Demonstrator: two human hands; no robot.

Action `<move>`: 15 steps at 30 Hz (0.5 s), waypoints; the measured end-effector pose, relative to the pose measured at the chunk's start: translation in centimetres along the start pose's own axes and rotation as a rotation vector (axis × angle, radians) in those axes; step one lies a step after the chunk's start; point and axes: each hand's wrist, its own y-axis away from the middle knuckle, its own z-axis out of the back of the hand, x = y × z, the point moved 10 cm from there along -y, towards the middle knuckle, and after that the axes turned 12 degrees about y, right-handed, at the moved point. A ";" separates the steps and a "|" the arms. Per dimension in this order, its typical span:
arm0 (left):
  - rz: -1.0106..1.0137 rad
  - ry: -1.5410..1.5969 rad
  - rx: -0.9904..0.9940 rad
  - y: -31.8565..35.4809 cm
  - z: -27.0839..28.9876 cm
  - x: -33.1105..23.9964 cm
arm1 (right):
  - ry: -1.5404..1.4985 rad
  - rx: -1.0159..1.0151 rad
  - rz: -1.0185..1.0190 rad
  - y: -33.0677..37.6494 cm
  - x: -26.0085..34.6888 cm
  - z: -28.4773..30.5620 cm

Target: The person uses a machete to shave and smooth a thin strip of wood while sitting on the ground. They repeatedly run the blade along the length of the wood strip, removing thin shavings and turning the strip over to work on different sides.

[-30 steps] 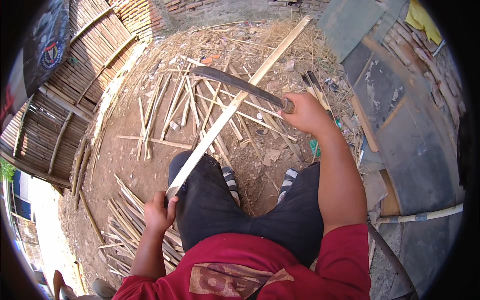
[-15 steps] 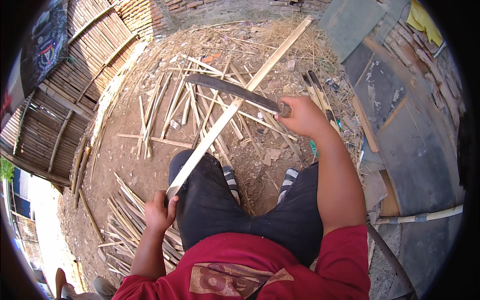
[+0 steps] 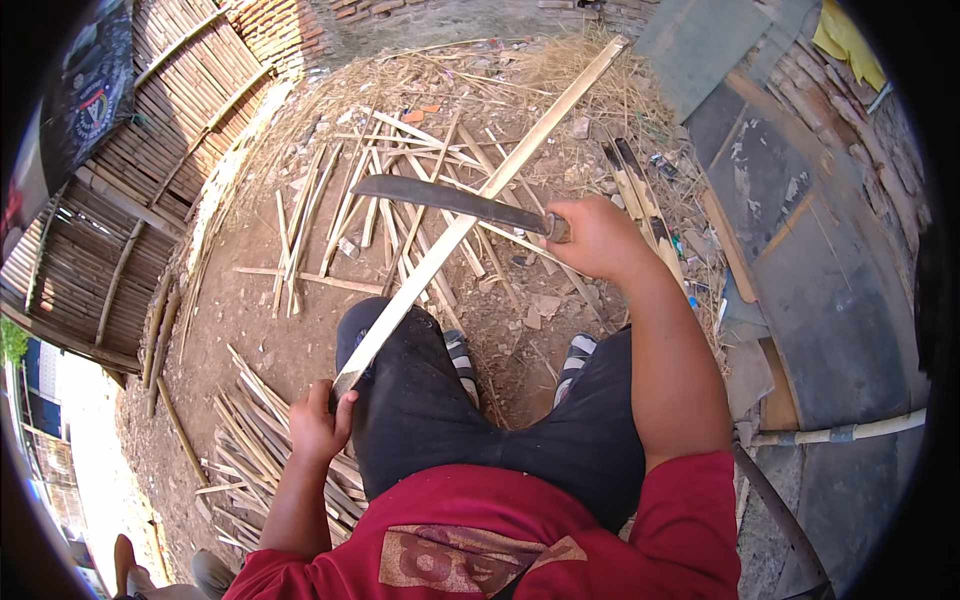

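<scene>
Pale wooden strip [image 3: 416, 286], long, flat; left hand [image 3: 319, 424] clasped round near end; right hand [image 3: 594, 238] grips curved dark-metal machete [image 3: 428, 194].

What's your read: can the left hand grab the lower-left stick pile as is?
Probably not: the left hand is closed on the long strip. Nothing visible blocks the stick pile on its left, though.

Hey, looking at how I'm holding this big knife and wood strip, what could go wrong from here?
The knife crosses the strip, so a slip down it might reach your left hand at the lower end, or your left knee beneath.
Only your left hand grips the strip, so it could twist under the blade.
</scene>
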 end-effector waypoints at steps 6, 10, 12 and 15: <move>-0.007 0.002 0.009 0.2 0.0 -0.4 | 0.022 0.107 0.182 0.0 3.0 -1.5; 0.019 0.033 -0.001 0.1 0.2 0.3 | -0.094 0.012 -0.165 -0.9 -2.9 1.2; 0.035 0.053 0.006 -0.1 0.0 0.2 | -0.079 -0.007 -0.053 -0.9 -1.8 0.5; 0.068 0.094 0.044 -0.5 -0.6 -0.6 | 0.014 0.036 0.143 0.0 2.6 -2.0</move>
